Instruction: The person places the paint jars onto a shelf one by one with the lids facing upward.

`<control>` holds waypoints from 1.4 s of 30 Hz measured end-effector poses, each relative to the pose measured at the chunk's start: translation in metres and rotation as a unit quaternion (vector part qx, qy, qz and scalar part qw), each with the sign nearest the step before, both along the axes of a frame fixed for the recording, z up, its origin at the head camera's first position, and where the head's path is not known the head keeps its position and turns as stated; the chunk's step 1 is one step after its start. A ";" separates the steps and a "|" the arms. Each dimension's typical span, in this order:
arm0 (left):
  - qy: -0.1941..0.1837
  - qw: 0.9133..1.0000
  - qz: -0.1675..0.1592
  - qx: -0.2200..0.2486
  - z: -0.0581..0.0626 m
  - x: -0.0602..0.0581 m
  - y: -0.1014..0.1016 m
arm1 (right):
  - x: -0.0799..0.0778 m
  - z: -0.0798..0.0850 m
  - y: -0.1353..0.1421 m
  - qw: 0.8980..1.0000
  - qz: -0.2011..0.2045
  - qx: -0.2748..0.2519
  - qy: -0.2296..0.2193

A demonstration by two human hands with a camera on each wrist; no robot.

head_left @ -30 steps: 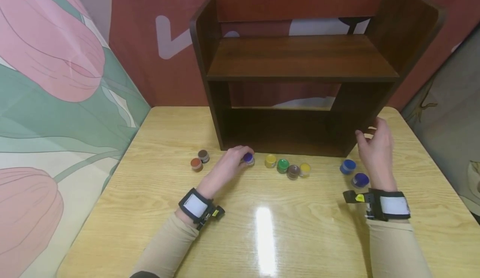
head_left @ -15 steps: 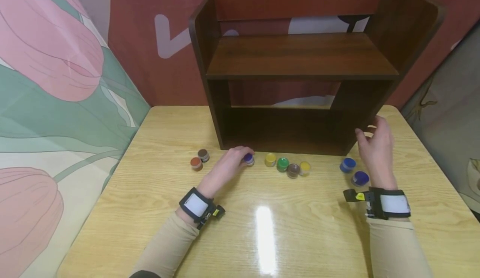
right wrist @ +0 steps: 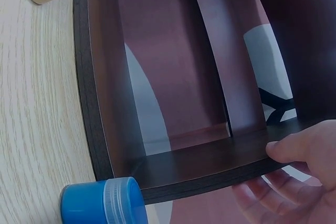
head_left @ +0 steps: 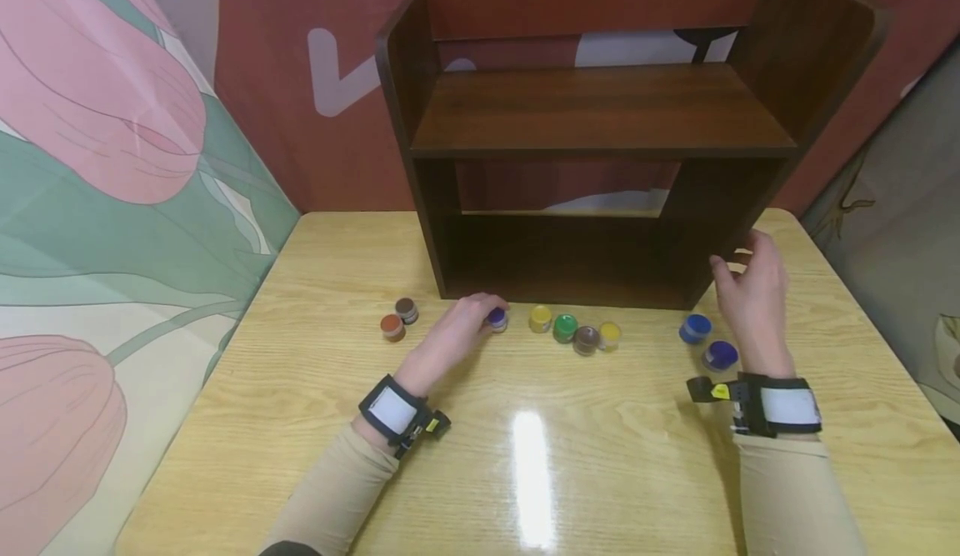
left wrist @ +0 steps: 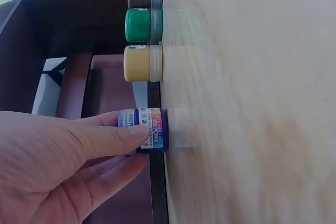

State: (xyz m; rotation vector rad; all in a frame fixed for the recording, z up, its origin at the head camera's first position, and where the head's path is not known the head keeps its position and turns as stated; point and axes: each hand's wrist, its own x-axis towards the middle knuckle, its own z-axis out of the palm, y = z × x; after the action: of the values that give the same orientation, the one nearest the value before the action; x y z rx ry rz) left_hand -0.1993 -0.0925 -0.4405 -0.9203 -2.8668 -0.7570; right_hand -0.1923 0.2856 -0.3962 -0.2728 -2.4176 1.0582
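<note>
My left hand (head_left: 465,323) pinches a small paint jar (head_left: 497,319) with a purple-blue lid, thumb across its printed label in the left wrist view. The jar stands on the table just before the shelf's front edge. My right hand (head_left: 753,306) holds the right side panel of a dark brown wooden shelf (head_left: 603,110). In the right wrist view its thumb lies on the panel's inner face and the fingers are outside. Right of the held jar stand a yellow jar (head_left: 540,319), a green jar (head_left: 566,328), a brown jar (head_left: 587,340) and another yellow jar (head_left: 610,336).
A dark brown jar (head_left: 407,310) and an orange-brown jar (head_left: 392,328) stand left of my left hand. Beside my right wrist are a blue jar (head_left: 695,328) and a darker blue jar (head_left: 721,356). The light wooden table (head_left: 615,473) meets patterned walls behind and at left.
</note>
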 end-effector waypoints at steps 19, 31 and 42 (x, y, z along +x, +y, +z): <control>-0.009 1.000 0.000 0.006 -0.001 0.000 0.001 | -0.001 -0.002 0.002 1.000 0.004 0.006 -0.008; -0.036 0.999 0.016 -0.006 0.000 0.002 0.003 | -0.002 -0.002 0.002 1.000 0.004 0.005 -0.006; -0.021 1.000 0.014 -0.011 -0.002 0.003 0.004 | -0.001 -0.003 0.002 1.000 0.003 0.007 -0.002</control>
State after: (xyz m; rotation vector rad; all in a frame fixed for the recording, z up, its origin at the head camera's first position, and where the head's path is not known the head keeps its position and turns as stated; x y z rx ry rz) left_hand -0.1960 -0.0881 -0.4422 -0.8740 -2.9226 -0.7529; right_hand -0.1936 0.2873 -0.3987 -0.2639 -2.4303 1.0429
